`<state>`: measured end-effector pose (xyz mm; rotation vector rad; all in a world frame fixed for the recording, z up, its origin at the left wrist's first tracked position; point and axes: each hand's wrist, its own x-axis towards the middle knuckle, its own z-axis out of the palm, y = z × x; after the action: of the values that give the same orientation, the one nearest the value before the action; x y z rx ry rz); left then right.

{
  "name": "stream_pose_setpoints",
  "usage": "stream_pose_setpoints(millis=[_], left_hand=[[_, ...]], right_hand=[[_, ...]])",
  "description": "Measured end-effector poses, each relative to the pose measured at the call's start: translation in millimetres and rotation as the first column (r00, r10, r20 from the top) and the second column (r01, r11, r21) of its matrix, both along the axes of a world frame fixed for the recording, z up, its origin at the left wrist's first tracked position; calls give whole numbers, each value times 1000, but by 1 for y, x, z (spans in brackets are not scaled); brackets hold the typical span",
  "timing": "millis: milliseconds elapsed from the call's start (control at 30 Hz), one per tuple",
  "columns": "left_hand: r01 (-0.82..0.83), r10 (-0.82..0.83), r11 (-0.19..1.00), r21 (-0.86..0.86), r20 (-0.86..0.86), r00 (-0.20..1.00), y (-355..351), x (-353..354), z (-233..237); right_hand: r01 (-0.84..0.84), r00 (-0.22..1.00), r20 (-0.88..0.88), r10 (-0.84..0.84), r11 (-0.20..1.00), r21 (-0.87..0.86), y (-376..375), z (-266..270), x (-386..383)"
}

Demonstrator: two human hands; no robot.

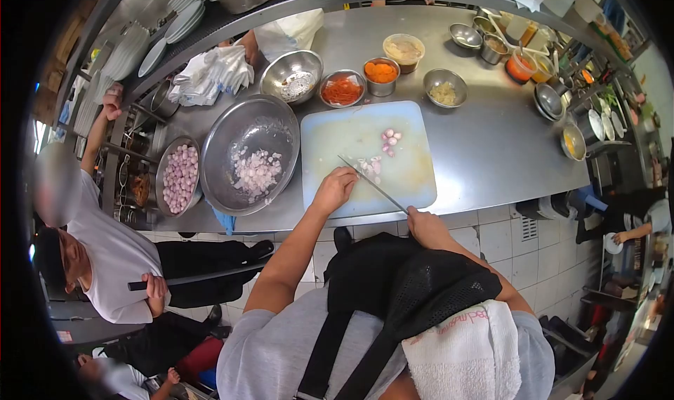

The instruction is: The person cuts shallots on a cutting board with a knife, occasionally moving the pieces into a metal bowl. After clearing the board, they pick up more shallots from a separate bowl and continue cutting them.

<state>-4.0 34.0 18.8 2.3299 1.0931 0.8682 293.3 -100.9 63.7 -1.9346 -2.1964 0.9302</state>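
My right hand grips the handle of a long kitchen knife, whose blade points forward and left across the white cutting board. Beside the blade, on its left, my left hand has its fingers curled down onto the board. Whatever lies under those fingertips is hidden. Sliced shallots lie just beyond the blade, and several whole peeled shallots sit farther back on the board. A large steel bowl left of the board contains sliced shallots.
A bowl of whole shallots stands far left. Behind the board are a steel bowl, shredded orange food, a tin of orange food, a tub and a small bowl. A person at left holds a long-bladed tool.
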Motion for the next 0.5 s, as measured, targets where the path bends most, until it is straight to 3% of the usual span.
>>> stream_pose_setpoints(millis=[67,267,367,467,500], left_hand=[[-21,21,1000,-1,6,1000,1,0,-2],[-39,39,999,11,3,999,1,1,-9],[-33,33,999,1,7,999,1,0,-5],[-28,28,999,29,9,1000,2,0,-10],[-33,32,999,29,10,999,0,0,-10]], right_hand=[[3,999,38,-1,999,-32,0,28,-3],[-2,1000,4,2,998,-64,-1,3,0],[21,1000,21,-19,998,-60,-5,30,-4],[9,999,-41,-11,998,-59,-2,-12,-1],[4,999,-40,-7,998,-59,-3,-4,0]])
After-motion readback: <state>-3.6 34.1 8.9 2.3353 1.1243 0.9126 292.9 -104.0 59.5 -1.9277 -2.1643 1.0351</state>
